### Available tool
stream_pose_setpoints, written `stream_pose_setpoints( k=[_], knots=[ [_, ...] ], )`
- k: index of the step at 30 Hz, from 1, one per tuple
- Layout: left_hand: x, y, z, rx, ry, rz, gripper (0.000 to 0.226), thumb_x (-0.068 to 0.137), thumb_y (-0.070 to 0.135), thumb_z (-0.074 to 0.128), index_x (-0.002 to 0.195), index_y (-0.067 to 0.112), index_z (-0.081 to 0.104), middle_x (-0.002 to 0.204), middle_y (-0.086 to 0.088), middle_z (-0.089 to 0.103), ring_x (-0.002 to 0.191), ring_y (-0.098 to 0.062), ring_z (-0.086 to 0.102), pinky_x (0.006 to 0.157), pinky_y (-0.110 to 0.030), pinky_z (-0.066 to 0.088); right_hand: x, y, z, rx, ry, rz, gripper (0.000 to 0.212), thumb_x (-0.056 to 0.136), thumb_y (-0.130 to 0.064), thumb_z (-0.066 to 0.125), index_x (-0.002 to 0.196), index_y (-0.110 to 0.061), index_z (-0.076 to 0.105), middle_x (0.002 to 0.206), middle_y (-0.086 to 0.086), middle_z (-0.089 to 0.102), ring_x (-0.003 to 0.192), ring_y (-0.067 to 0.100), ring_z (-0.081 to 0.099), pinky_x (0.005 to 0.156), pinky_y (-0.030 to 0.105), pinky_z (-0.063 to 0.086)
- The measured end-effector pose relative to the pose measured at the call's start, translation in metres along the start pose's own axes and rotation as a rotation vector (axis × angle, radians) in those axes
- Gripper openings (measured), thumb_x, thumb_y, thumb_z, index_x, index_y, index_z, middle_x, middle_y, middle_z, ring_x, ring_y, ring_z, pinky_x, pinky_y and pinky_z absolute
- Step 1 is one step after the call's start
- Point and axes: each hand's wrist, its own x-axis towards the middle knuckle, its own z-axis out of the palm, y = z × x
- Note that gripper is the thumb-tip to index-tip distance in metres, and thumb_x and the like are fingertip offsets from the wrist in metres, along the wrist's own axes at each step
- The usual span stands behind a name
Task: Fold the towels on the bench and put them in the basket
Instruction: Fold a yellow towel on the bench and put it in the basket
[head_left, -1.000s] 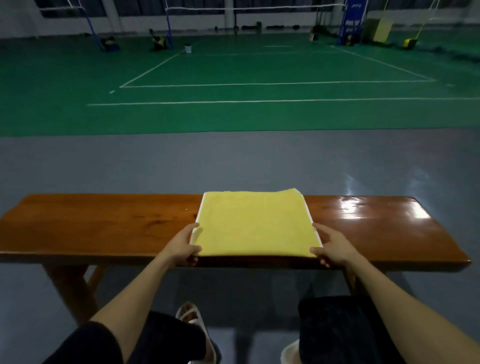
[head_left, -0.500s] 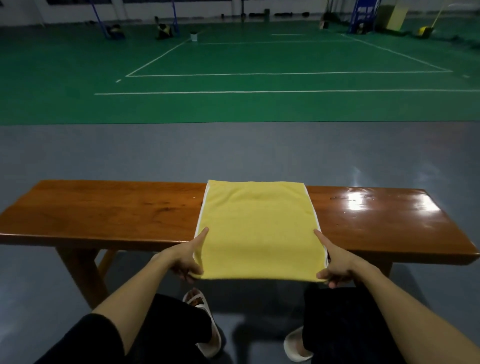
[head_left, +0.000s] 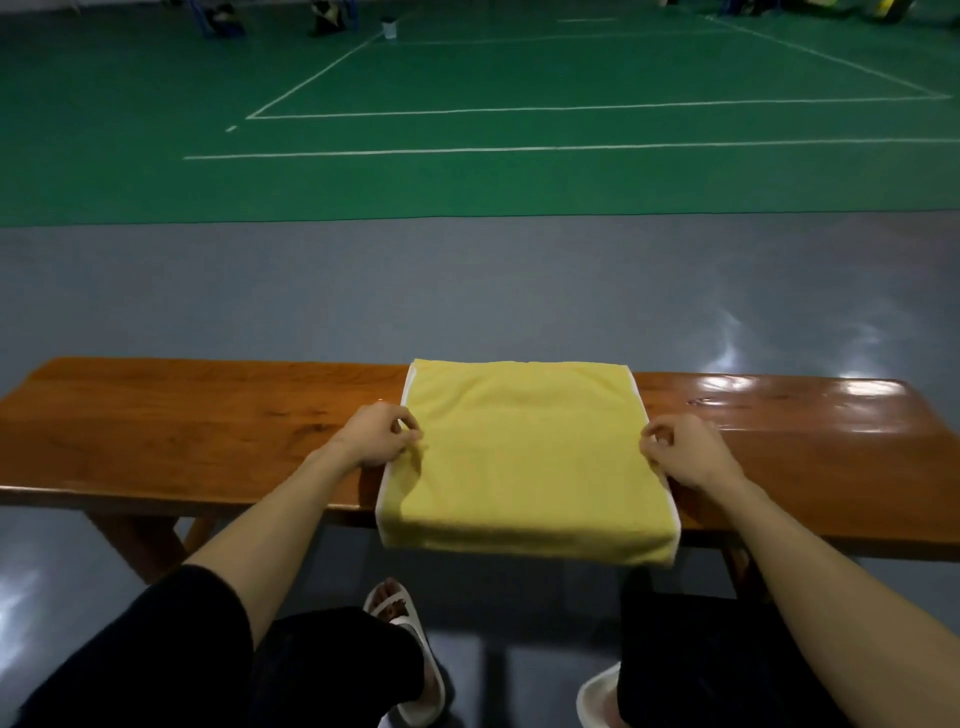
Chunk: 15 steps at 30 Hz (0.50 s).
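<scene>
A yellow towel (head_left: 524, 467) with white side trim lies folded flat on the wooden bench (head_left: 208, 426). Its near end hangs a little over the bench's front edge. My left hand (head_left: 382, 436) pinches the towel's left edge about halfway along its length. At the same height, my right hand (head_left: 680, 452) pinches the right edge. Both hands rest on the bench top beside the cloth. No basket is in view.
The bench runs left to right, with bare wood on both sides of the towel and a leg (head_left: 140, 540) under the left part. My knees and white sandals (head_left: 410, 649) are below the front edge. Grey floor and a green court lie beyond.
The towel has slid toward me, so its near end now overhangs the front edge. Both hands have moved from the near corners up to the middle of the side edges and pinch there.
</scene>
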Motion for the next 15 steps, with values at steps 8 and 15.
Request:
stream_pose_setpoints(
  k=[8,15],
  knots=[
    [0.095,0.01,-0.017,0.032,0.239,0.049,0.035,0.098,0.022,0.051,0.13,0.01,0.056,0.132,-0.009,0.053,0.12,-0.026,0.051,0.097,-0.035,0.041,0.097,-0.015,0.005,0.002,0.14,-0.078,0.031,0.092,-0.019,0.061,0.121,-0.011,0.064,0.119,0.009,0.067,0.111,0.029,0.061,0.092,0.04,0.05],
    [0.111,0.003,0.003,0.098,0.195,0.077,0.036,0.093,0.016,0.058,0.129,0.014,0.057,0.131,-0.01,0.055,0.12,-0.029,0.05,0.101,-0.034,0.037,0.12,-0.015,0.008,-0.083,0.025,-0.047,0.035,0.088,-0.016,0.065,0.124,-0.014,0.064,0.117,0.008,0.068,0.107,0.029,0.061,0.09,0.035,0.049]
  ],
)
